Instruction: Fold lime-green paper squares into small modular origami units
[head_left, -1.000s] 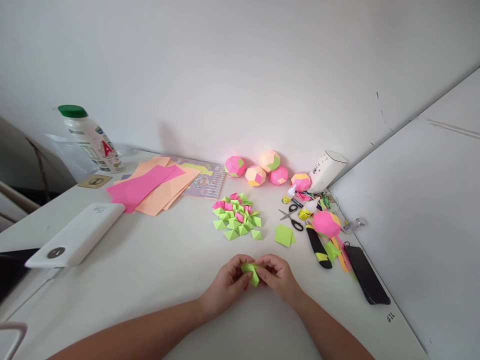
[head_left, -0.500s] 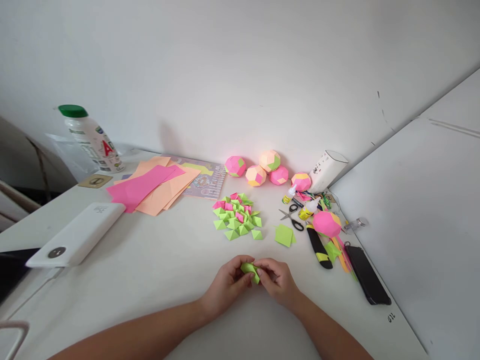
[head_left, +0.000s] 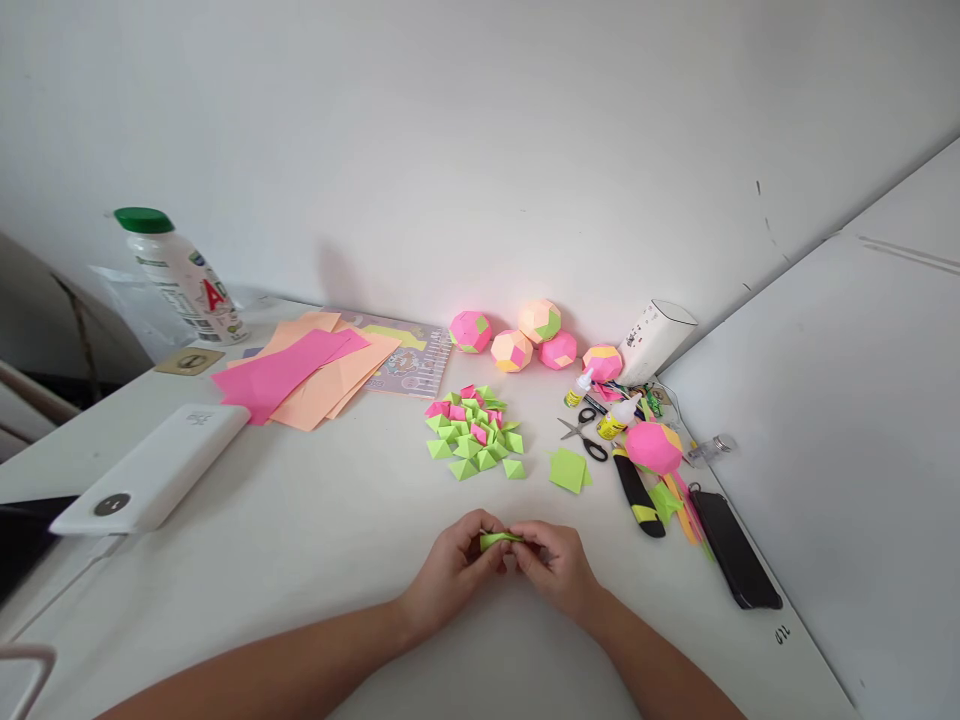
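Note:
A small folded piece of green paper (head_left: 495, 540) is pinched between both hands, above the near middle of the table. My left hand (head_left: 456, 562) grips its left end with thumb and fingers. On its right end, my right hand (head_left: 555, 562) is closed in the same way. The fingers partly hide the paper. Beyond them lies a pile of folded green and pink paper pieces (head_left: 474, 435). A few flat green paper squares (head_left: 568, 470) rest to the right of the pile.
Scissors (head_left: 581, 432), glue bottles (head_left: 616, 418), a black-and-yellow cutter (head_left: 637, 490) and a phone (head_left: 735, 548) lie on the right. Several paper balls (head_left: 511, 351) line the wall. Paper sheets (head_left: 300, 370), a power bank (head_left: 154, 470) and a bottle (head_left: 184, 280) are on the left.
The green paper has turned in my fingers and now shows as a narrower strip, its broad face out of sight. Both hands have stayed nearly in place.

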